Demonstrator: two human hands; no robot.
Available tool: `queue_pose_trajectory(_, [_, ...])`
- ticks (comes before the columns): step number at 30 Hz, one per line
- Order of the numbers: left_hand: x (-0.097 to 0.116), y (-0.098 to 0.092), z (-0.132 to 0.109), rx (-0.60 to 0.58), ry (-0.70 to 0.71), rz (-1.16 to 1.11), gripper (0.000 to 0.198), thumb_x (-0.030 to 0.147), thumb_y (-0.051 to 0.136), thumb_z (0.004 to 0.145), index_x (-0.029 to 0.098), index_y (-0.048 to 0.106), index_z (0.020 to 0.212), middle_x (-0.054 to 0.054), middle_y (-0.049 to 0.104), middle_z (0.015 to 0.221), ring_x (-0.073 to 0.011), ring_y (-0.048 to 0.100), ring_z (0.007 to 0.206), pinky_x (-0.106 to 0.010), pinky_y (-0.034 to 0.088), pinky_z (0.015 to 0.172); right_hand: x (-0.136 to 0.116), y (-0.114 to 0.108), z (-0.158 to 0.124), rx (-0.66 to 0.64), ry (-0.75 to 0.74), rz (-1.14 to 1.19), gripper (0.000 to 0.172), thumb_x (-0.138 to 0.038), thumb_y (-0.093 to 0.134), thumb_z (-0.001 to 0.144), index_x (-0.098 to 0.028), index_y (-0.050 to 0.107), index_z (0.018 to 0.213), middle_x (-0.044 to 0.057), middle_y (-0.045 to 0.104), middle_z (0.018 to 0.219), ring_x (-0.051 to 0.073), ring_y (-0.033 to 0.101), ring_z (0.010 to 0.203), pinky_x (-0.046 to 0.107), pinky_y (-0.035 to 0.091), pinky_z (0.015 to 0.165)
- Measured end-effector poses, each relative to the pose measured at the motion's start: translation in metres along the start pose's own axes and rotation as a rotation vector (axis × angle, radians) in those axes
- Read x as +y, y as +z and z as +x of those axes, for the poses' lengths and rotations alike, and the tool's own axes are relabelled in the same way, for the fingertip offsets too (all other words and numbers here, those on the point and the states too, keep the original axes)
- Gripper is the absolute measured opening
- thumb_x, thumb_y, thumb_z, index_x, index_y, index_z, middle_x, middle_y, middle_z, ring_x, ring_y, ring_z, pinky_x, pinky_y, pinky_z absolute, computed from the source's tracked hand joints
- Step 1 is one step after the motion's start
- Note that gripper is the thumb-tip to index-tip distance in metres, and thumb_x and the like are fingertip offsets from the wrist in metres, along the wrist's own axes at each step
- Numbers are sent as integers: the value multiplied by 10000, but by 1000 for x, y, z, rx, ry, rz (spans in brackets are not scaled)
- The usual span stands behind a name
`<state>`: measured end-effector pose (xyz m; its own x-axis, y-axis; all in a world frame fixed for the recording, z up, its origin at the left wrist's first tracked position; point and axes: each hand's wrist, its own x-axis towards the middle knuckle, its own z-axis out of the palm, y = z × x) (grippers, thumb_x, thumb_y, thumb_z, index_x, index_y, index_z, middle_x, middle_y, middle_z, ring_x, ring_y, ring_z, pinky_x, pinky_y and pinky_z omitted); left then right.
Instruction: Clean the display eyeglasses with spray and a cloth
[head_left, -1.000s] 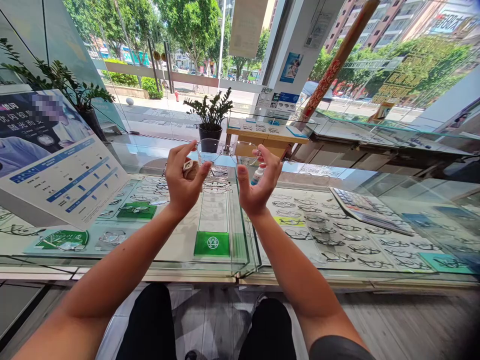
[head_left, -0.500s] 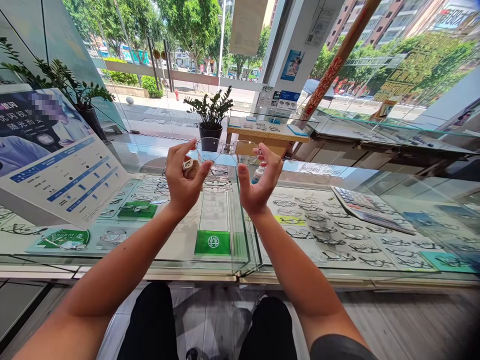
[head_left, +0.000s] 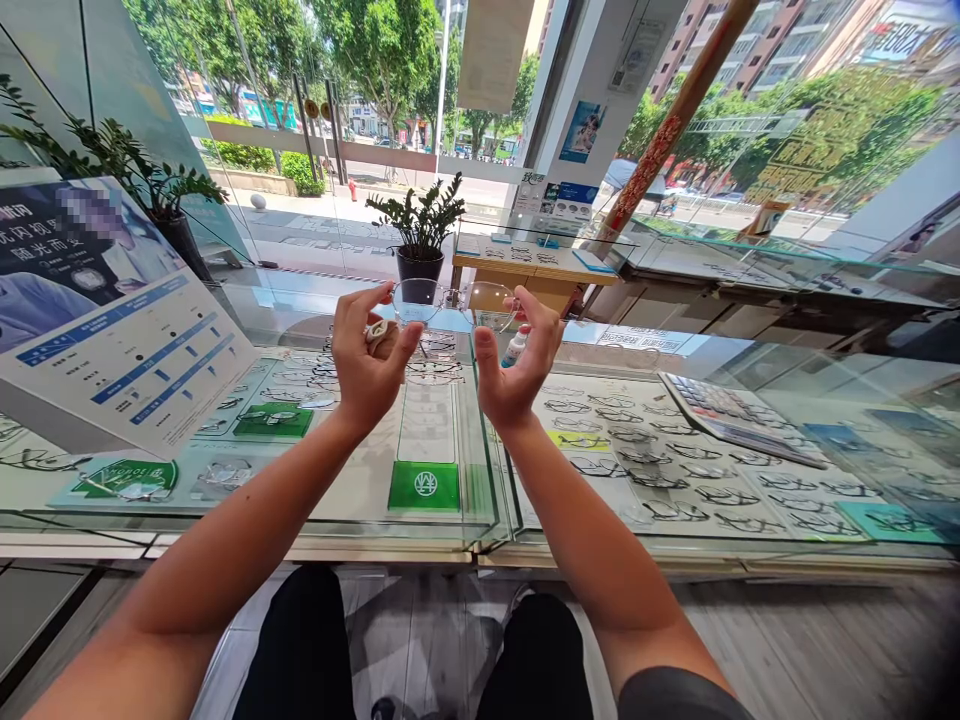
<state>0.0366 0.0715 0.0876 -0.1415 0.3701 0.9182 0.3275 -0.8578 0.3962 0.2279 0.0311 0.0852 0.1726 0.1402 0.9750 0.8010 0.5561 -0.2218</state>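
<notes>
Thin-rimmed eyeglasses (head_left: pixel 418 303) are held up above the glass counter, their clear lenses side by side. My left hand (head_left: pixel 370 360) grips the frame's left side between fingers and thumb. A crumpled beige cloth (head_left: pixel 379 332) is tucked in the same palm. On the other side, my right hand (head_left: pixel 521 365) pinches the right end of the frame by its fingertips. Just behind that hand stands a small white-capped bottle (head_left: pixel 516 346), partly hidden by it.
Under the glass counter (head_left: pixel 484 530) lie rows of spectacle frames (head_left: pixel 675 470). A printed display board (head_left: pixel 135 340) stands at left, and a calculator-like keypad device (head_left: pixel 739 415) rests at right. Beyond are a potted plant (head_left: pixel 418 240) and a wooden display table (head_left: pixel 525 262).
The eyeglasses have tilted slightly, so the round lenses now show more fully. Both hands stay in nearly the same place.
</notes>
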Motion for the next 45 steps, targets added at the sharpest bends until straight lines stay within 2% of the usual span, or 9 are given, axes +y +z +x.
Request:
queue_pose_trajectory(10, [1,0,0,-3,-24,7,493,606,766,1012,260,740,1362,-108,719,1219,-258,670,1102,-410,586,923,-1,-1,1,-11,6,-7,526,-582,542,1137,-306,536,1584,87,701,1276,295,686,1162,524,551,1017])
queue_pose_trajectory(17, [1,0,0,-8,-27,-13,487,610,765,1015,283,732,1375,-105,707,1231,-266,673,1121,-422,585,929,1,-1,-2,-39,56,-37,577,-640,512,1127,-310,526,1601,106,698,1297,319,689,1191,557,553,1037])
queue_pose_trajectory(30, [-2,-1,0,-4,9,2,511,601,781,1015,289,715,1414,-90,733,1250,-250,695,1130,-408,583,922,3,2,0,2,12,-4,576,-628,533,1125,-332,533,1620,119,690,1376,321,674,1250,570,577,1022])
queue_pose_trajectory(35, [-2,0,-1,-17,-6,13,526,626,759,1025,288,705,1425,-94,734,1252,-258,698,1143,-413,582,926,2,2,-1,-1,40,-24,598,-656,526,1119,-342,530,1627,122,670,1374,323,667,1252,576,590,1016])
queue_pose_trajectory(41, [-2,0,-3,-22,-8,4,554,619,778,1015,310,684,1465,-87,728,1282,-252,701,1121,-417,579,939,2,2,-1,9,2,-29,602,-646,539,1115,-340,519,1633,129,663,1380,328,665,1253,581,604,1008])
queue_pose_trajectory(45, [-5,0,-5,-3,-42,1,632,621,842,966,322,666,1494,-87,720,1314,-234,686,1047,-387,569,872,2,3,-2,-3,-50,35,598,-589,582,1114,-356,485,1657,124,654,1416,338,661,1291,598,601,1049])
